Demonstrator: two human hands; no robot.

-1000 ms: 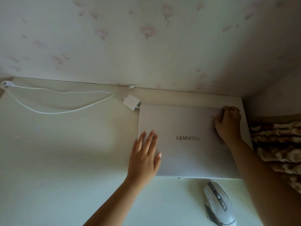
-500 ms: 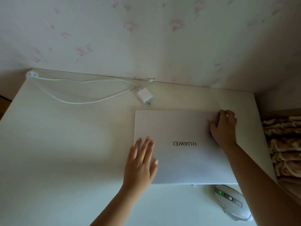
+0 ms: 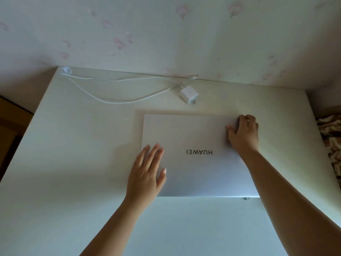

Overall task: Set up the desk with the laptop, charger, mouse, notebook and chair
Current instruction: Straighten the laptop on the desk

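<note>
A closed silver laptop (image 3: pixel 195 133) with its logo upside down to me lies flat on the white desk (image 3: pixel 73 163), right of centre. My left hand (image 3: pixel 145 174) rests flat on the lid's near left part, fingers spread. My right hand (image 3: pixel 243 133) grips the far right corner of the lid, fingers curled at its edge. A white charger (image 3: pixel 189 94) lies behind the laptop near the wall, apart from it. Its white cable (image 3: pixel 110 100) loops left to the desk's back left corner. I see no mouse, notebook or chair.
A flowered wall (image 3: pixel 166 34) runs along the desk's back edge. Patterned fabric (image 3: pixel 330 137) lies past the desk's right edge. Dark brown furniture (image 3: pixel 9 126) stands past the left edge.
The laptop has slid toward me, away from the wall, and a gap has opened between it and the charger. The mouse near the front right has gone out of sight.
</note>
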